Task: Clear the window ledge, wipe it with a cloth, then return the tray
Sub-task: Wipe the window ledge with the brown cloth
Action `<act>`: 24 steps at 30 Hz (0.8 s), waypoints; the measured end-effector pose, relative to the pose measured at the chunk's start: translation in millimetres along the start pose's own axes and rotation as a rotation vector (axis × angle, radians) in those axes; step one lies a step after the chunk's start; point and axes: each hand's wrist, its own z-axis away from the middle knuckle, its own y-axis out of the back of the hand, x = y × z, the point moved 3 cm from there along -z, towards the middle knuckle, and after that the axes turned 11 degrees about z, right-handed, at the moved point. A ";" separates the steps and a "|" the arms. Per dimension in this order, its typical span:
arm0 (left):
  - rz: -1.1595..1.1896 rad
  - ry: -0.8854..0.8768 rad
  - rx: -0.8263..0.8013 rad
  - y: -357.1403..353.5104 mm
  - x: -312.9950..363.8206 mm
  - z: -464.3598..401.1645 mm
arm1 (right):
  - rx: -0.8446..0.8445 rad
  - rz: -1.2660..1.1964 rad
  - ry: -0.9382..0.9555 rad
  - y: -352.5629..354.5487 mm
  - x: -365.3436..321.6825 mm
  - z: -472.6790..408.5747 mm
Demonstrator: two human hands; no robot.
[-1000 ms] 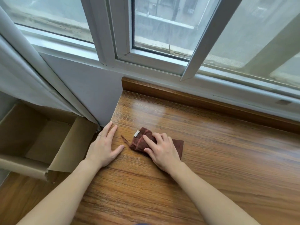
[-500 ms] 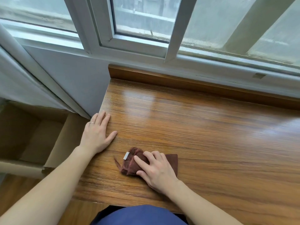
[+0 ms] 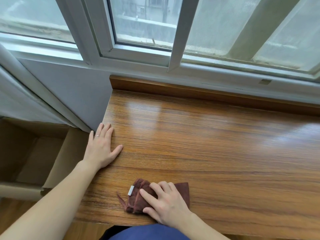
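The wooden window ledge fills the middle and right of the head view, glossy and bare. A crumpled dark brown cloth with a small white tag lies near the ledge's front edge. My right hand presses flat on the cloth, fingers spread over it. My left hand rests flat on the ledge's left end, fingers straight and pointing toward the wall, a ring on one finger. No tray is in view.
An open cardboard box stands on the floor left of the ledge. The white window frame and a raised wooden strip bound the ledge at the back. A grey wall panel meets the ledge's left end.
My right hand has dragged the cloth back toward the ledge's front edge. My left hand has stayed planted at the left end.
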 end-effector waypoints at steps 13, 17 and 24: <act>0.007 -0.081 -0.023 -5.8 -2.9 -2.0 | -0.006 0.055 -0.147 -14.7 78.7 -67.5; 0.024 -0.077 -0.012 -6.1 -3.3 -2.5 | -0.024 0.069 -0.198 -20.5 118.8 -110.0; 0.037 -0.066 -0.025 -6.4 -5.9 -3.9 | -0.067 0.152 -0.277 -31.0 179.0 -165.0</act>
